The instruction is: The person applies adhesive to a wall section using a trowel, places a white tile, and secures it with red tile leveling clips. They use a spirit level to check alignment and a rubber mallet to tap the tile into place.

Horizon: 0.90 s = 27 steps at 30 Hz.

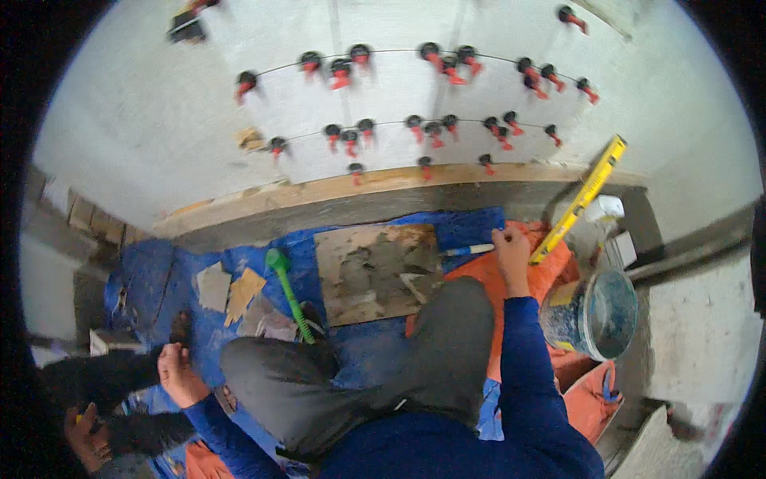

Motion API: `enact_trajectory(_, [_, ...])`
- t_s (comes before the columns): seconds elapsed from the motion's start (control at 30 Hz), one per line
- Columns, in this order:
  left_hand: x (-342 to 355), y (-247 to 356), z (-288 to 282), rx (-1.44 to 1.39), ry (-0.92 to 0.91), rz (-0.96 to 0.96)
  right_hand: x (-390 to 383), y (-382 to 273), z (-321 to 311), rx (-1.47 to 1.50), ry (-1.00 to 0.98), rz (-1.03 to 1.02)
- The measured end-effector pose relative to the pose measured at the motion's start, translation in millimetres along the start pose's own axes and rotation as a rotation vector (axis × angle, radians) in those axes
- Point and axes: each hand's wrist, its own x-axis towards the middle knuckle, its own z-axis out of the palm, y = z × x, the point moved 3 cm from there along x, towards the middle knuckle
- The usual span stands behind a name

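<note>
Reaching right hand: the right hand (513,257) is being held out past the right knee, beside a blue-and-white stick-like tool (472,250).
Right grip: the fingers are being bent together, but whether the tool is being grasped or only met by the fingertips cannot be told.
Blue-and-white tool: it is being seen between the right hand and the right edge of a mortar-smeared board (329,275).
Left hand: the left hand (180,377) is being held beside the left knee, near a co-worker's dark-clothed leg (104,382).
Left grip: the fingers are being curled; whether anything is being clasped cannot be told.
Board: it is being supported on a blue sheet (472,226), with a green tool (287,289) being seen to its left.
Right side: a yellow spirit level (578,199) is being propped at a slant, near a stained bucket (565,311) and an orange sheet (550,275).
Wall: the pale wall (383,92) is being dotted by rows of red-and-black knobs (341,70), above a wooden batten (319,191).
Co-worker: another person's hand (88,435) is being shown at lower left.
</note>
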Motion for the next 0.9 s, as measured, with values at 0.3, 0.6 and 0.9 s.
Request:
enact_trajectory(0.3, [-15.6, 7.8, 133.0, 0.161, -0.346, 0.0, -39.5, 128.0, 131.7, -0.461, -0.292, -0.129])
enact_trajectory(0.6, [-30.2, 21.2, 147.5, 0.471, -0.403, 0.098, -19.0, 152.4, 194.3, -0.83, -0.543, -0.229])
enact_trajectory(0.9, [-218.9, -101.4, 291.4, 0.476, -1.045, -0.54, -3.9, 171.7, 175.2, -0.703, -0.731, -0.409])
